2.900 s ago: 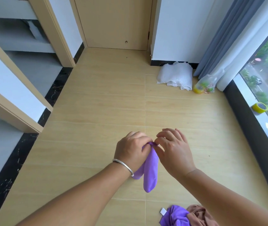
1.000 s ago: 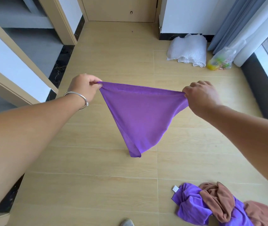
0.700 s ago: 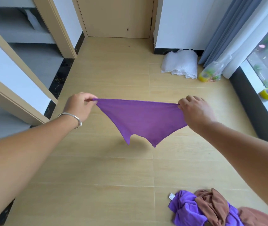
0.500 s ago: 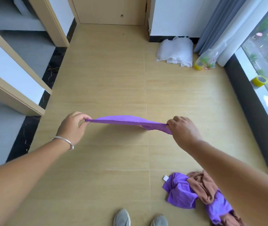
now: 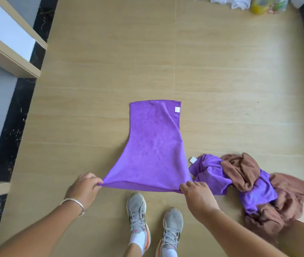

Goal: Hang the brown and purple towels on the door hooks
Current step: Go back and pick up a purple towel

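A purple towel (image 5: pixel 154 145) is spread out in front of me, its far edge with a white tag lying on the wooden floor. My left hand (image 5: pixel 84 188) pinches its near left corner. My right hand (image 5: pixel 196 193) pinches the near right corner, and the near edge is lifted a little. To the right on the floor lies a crumpled pile of purple towels (image 5: pixel 211 173) and brown towels (image 5: pixel 242 170). No door hooks are in view.
My two grey shoes (image 5: pixel 137 212) stand just behind the towel. A white plastic bag (image 5: pixel 227 1) and a bag with yellow and green items (image 5: pixel 266 4) lie at the far right. Door frames (image 5: pixel 10 58) and a black floor strip (image 5: pixel 8 134) run along the left.
The towel was stretched in the air between my hands; now it is lowered, its far end lying flat on the floor. My view has tilted down to my feet.
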The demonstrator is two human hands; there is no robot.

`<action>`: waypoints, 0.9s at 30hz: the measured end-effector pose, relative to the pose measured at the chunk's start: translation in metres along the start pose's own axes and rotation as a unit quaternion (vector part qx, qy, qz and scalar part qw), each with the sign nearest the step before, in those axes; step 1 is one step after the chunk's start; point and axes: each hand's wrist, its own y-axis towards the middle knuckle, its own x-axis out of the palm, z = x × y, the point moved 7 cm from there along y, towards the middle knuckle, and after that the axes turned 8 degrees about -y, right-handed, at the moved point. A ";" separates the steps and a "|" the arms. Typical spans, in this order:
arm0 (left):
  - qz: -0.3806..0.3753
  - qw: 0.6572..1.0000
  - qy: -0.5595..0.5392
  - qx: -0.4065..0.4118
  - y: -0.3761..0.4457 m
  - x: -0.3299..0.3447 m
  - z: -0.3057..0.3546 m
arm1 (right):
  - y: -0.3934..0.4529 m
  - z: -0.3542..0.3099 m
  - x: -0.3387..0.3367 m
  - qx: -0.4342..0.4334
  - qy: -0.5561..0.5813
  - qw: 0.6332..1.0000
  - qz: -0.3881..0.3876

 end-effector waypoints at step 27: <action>0.072 0.994 -0.086 0.008 0.341 0.166 -0.060 | 0.341 0.137 0.160 0.117 0.065 0.980 0.148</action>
